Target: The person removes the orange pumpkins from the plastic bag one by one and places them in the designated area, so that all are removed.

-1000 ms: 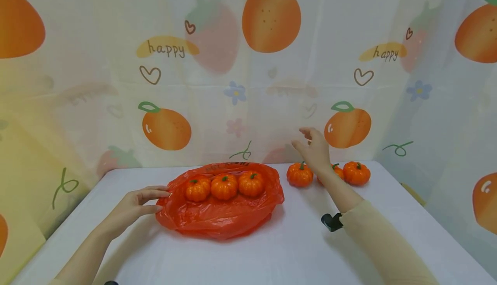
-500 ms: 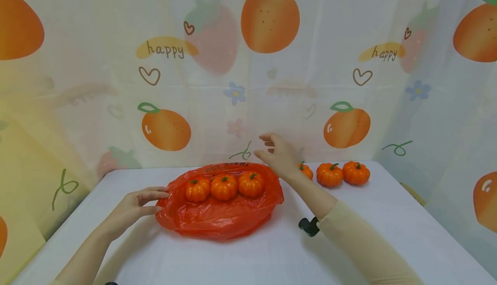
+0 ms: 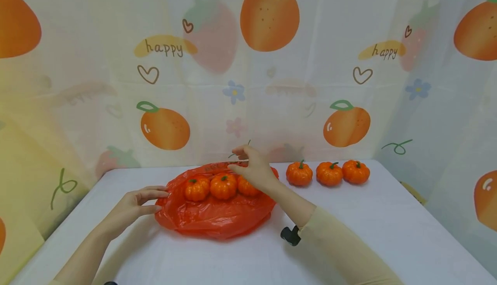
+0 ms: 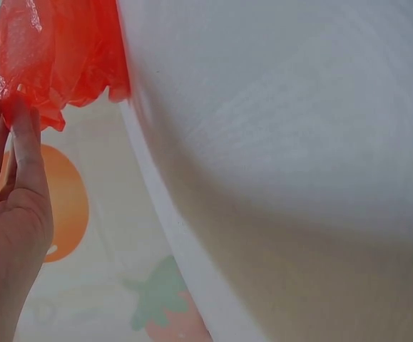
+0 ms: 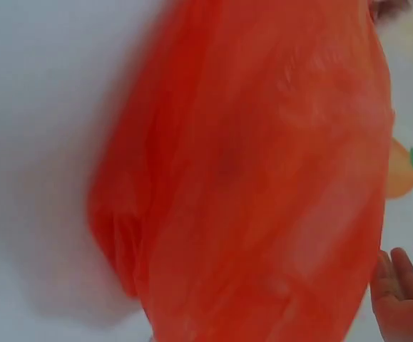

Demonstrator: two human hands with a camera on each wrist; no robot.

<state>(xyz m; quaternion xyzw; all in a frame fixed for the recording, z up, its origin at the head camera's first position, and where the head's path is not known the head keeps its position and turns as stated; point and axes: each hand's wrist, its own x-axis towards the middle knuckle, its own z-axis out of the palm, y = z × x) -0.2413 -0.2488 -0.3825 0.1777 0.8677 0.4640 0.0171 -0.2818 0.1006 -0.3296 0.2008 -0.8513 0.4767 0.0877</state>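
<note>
Over white tabletop (image 3: 388,216), right hand (image 3: 256,170) hovers loose-fingered, left hand (image 3: 130,209) pinches red bag (image 3: 215,222); only head view shows far pumpkins (image 3: 223,186).

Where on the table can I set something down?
The table is bare in front of the bag and between the right sleeve and the back-right pumpkins. It's crowded at the bag: three pumpkins inside, left hand touching, right hand near.

Fruit-print-curtained booth (image 3: 279,108), white table (image 3: 372,216)

white table (image 3: 396,220), fruit-print curtain (image 3: 256,71) behind
</note>
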